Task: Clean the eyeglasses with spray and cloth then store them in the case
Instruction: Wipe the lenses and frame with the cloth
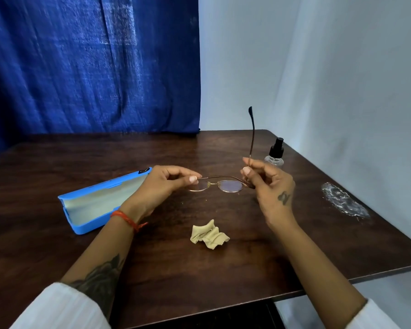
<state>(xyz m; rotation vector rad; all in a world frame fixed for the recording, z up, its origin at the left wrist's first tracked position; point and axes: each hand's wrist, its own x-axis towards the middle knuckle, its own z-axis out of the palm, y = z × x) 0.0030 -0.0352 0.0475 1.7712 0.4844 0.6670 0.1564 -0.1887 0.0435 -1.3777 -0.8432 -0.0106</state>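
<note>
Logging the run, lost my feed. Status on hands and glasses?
Left hand and right hand both pinch the eyeglasses, one temple raised. Case open, cloth on table. Nothing in the way.

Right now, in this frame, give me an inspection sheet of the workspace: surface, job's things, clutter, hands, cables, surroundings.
Surface: dark wooden table, with a white patch near its right edge.
Job's things: eyeglasses held above the table, one temple raised; blue case open at left; spray bottle upright behind; crumpled cloth lying free.
Clutter: nothing seen.
Hands: left hand pinches one end of the frame; right hand pinches the raised temple.
Cables: nothing seen.
Surroundings: blue curtain, white wall.
</note>
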